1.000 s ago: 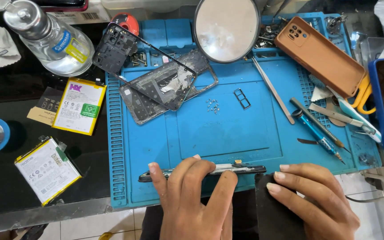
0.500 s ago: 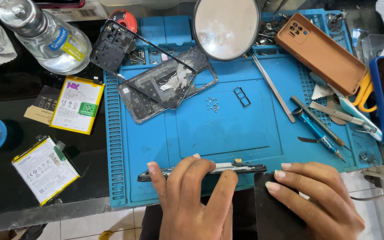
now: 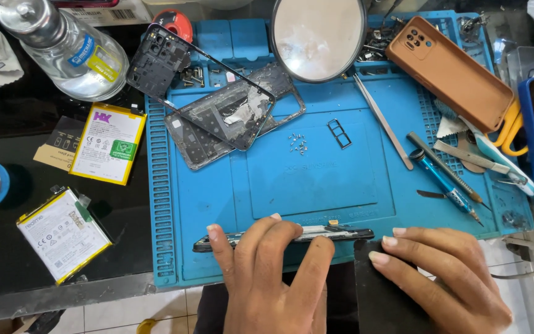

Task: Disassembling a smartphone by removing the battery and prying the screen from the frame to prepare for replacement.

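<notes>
**Both hands bear down on a phone held on edge**

Both hands work at the lower middle of the frame. The left hand [image 3: 273,278] curls its fingers over a thin phone body [image 3: 282,238] standing on its long edge at the near rim of the blue repair mat [image 3: 316,179], gripping it. The right hand [image 3: 446,281] lies flat, fingers spread and closed on nothing, pressing a dark panel [image 3: 372,291] just beside the phone's right end.

From where I stand, the risk is a slip: the phone balances on edge at the mat's brink, and uneven pressure could tip it off toward the floor or flex it.

The loose screws [image 3: 298,144] lie bare on the mat at centre, in no tray, and a sweeping wrist could scatter them. At the mat's upper edge, moulded compartments [image 3: 193,75] hold small metal parts. At upper left, a clear bottle [image 3: 63,46] lies tilted with clear liquid inside.
</notes>
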